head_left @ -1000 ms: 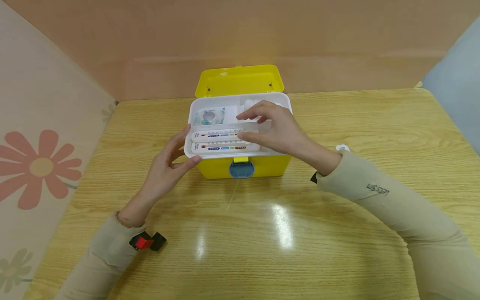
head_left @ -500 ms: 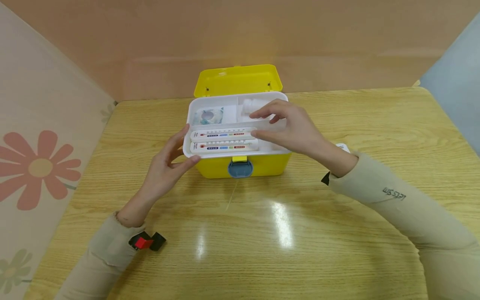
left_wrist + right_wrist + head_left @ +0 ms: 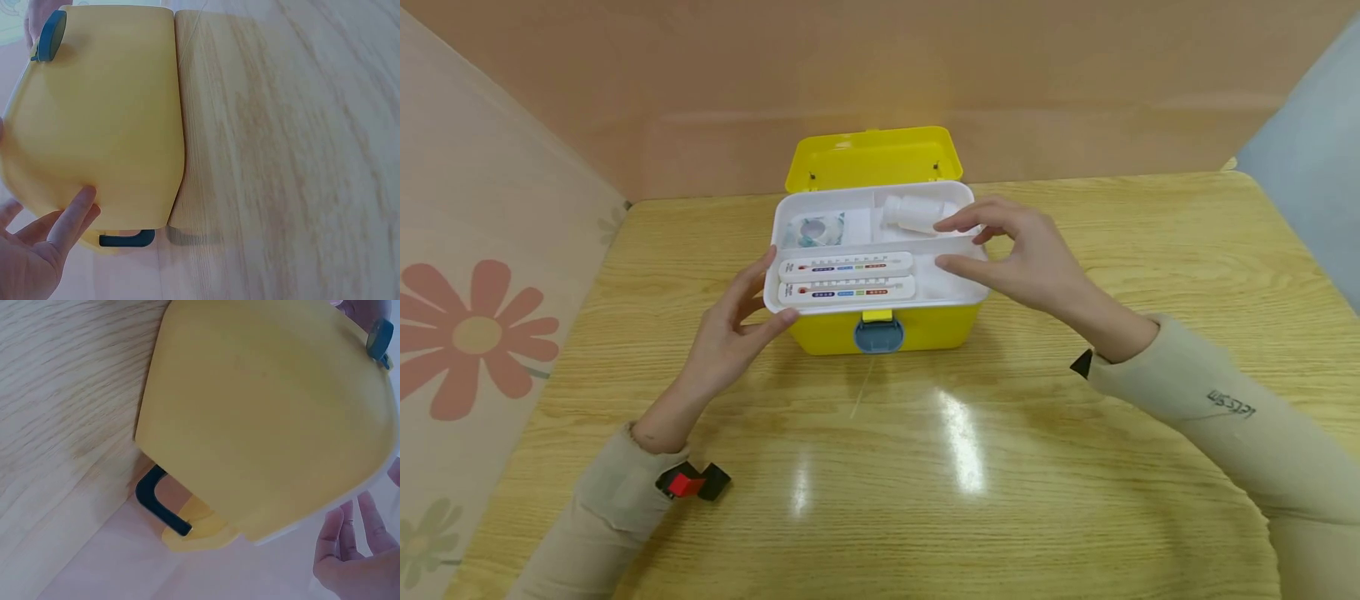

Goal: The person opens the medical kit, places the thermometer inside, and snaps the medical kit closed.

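A yellow first aid box [image 3: 883, 332] stands on the table with its lid [image 3: 875, 158] raised. In its white tray [image 3: 831, 202] lie two flat thermometers [image 3: 846, 265], side by side in the front compartment. A white bottle [image 3: 913, 213] lies on its side at the back right, and a clear packet [image 3: 816, 230] is at the back left. My left hand [image 3: 730, 333] rests against the box's left end, with straight fingers [image 3: 80, 203] on its side. Over the tray's right end hovers my right hand [image 3: 1011, 254], thumb and fingers apart, holding nothing.
A blue-grey latch [image 3: 878, 336] hangs on the box's front. The dark handle [image 3: 128, 239] shows in the left wrist view. Behind the table [image 3: 910, 500] rises a brown wall [image 3: 880, 67]; a flower-patterned wall [image 3: 475, 333] stands on the left.
My right hand has moved to the right, off the upper thermometer, uncovering the white bottle. My left hand has stayed at the box's left end.
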`<state>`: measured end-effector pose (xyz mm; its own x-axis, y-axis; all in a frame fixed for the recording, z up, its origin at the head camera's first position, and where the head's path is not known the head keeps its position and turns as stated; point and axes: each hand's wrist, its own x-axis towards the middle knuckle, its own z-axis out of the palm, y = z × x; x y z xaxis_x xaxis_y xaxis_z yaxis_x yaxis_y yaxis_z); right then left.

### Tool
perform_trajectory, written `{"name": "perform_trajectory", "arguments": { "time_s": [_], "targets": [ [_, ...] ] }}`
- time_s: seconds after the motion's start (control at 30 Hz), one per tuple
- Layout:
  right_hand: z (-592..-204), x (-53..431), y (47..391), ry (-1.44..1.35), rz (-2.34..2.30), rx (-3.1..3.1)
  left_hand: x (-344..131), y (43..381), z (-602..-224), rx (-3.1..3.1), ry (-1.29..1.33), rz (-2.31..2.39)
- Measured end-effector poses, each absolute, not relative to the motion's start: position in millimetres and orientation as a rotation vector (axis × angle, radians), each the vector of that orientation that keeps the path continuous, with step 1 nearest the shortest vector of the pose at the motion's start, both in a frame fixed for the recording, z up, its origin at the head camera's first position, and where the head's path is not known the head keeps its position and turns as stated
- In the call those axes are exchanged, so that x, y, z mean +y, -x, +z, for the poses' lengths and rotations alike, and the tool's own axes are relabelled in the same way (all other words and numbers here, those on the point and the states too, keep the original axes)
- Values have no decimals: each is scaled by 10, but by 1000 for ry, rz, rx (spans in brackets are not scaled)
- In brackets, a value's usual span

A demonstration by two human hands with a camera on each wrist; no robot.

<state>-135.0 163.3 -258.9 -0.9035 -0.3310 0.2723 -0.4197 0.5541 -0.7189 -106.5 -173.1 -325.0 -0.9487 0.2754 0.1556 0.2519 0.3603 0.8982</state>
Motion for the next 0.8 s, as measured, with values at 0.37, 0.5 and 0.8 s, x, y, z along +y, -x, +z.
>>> {"name": "perform_trajectory", "arguments": {
  "time_s": [0.37,0.5,0.8],
  "targets": [
    [-2559,1846,1256,-509,1270,-2679,-1731,1062,-3236,2572,-488,1687],
    [-2559,1913,1235,-476,1270,-2664,-1732,1063,-3233,2574,-485,1683],
    [-2566,2077,1194,-467,1247,-2639,-1729,1055,-3231,2574,-484,1683]
  ]
}}
